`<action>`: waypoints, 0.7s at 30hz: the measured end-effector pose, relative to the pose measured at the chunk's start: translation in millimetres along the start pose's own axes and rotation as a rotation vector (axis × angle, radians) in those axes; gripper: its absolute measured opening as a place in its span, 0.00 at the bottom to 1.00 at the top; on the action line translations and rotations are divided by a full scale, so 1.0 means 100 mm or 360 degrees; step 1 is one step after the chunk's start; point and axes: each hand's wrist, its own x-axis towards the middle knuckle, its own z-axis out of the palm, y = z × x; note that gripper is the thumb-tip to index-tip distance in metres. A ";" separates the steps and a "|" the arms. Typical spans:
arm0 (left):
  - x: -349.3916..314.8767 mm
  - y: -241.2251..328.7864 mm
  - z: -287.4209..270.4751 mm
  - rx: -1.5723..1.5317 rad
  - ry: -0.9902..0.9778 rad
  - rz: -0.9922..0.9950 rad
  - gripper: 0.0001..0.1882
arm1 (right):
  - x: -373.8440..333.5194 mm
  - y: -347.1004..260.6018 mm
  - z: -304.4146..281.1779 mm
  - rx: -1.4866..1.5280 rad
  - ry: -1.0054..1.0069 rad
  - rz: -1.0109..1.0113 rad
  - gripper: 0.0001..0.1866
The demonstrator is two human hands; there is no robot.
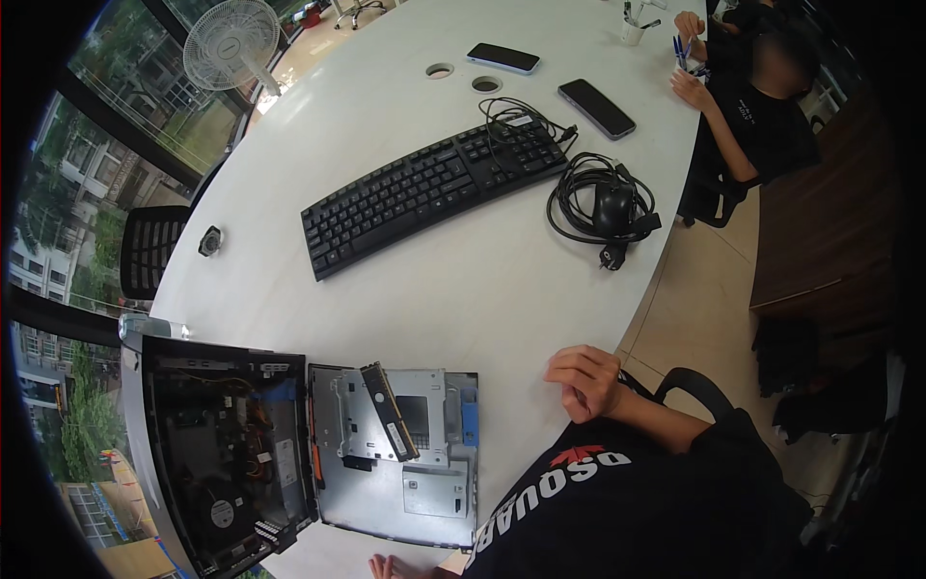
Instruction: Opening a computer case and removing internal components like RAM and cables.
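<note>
An opened desktop computer case [217,454] stands at the lower left, with a fan, wiring and boards inside. Beside it lies its silvery metal panel [362,497], hinged or laid flat against the case. A memory module [390,410] rests slantwise on that panel. My right hand [584,381] is at the table's near right edge, fingers curled loosely with nothing visible in them. Of my left hand [383,566], only some fingers show at the lower edge, near the panel; they look stretched out and hold nothing I can see.
A black keyboard [434,188] with its cable lies mid-table. Right of it are a mouse [614,207] and a coiled power cable [569,224]. Two phones [596,108] lie farther back. A small dark object [209,241] sits left. Another person [762,116] handles pens at the far right.
</note>
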 end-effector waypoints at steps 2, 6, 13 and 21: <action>0.02 -0.02 -0.01 0.0031 -0.0019 0.0120 0.30 | 0.01 -0.01 -0.01 -0.0003 -0.0003 0.0002 0.16; -0.01 -0.17 -0.05 -0.0028 -0.0073 0.0163 0.29 | 0.01 -0.01 0.00 0.0005 -0.0012 -0.0004 0.16; 0.08 0.00 0.14 -0.0030 0.0224 0.0234 0.34 | 0.02 -0.01 0.00 0.0003 -0.0016 -0.0003 0.16; 0.16 0.05 0.18 0.0002 0.0297 0.0285 0.35 | 0.02 -0.01 0.01 0.0000 -0.0021 0.0004 0.16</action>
